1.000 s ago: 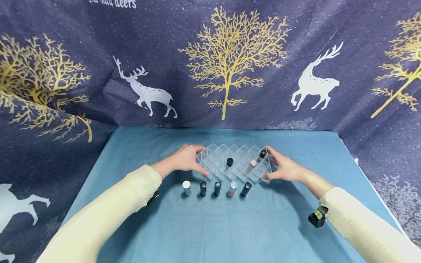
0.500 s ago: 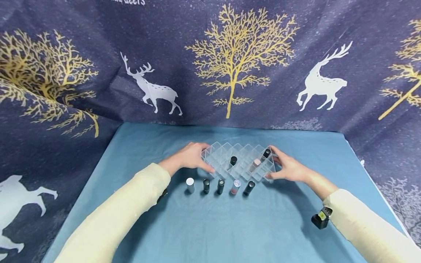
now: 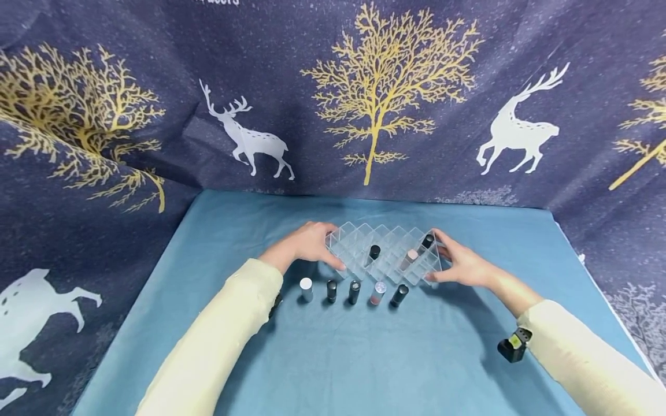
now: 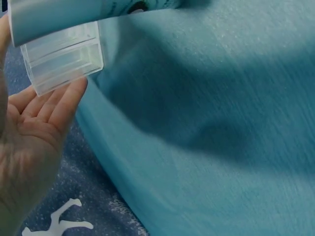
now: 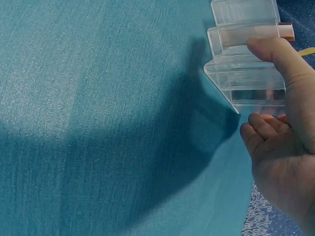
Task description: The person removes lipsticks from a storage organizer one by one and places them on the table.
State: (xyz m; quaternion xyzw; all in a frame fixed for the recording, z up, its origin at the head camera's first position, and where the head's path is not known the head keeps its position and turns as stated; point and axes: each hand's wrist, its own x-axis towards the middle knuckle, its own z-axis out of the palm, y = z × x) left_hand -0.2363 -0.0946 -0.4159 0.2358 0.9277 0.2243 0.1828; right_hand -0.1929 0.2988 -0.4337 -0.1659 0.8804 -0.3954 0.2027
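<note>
clear rack point(image 3: 387, 252), long axis left-to-right

Head view looks forward and down; close wrist views share the organizer point(image 3: 354, 245)

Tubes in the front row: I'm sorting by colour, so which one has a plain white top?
The leftmost tube, in front of the clear rack; the row's others are three black tubes and one reddish-based tube.

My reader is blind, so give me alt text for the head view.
A left hand and a right hand grip opposite ends of a clear organizer holding three tubes. Five more tubes stand in a row before it on a blue cloth, with a dark backdrop behind.
</note>
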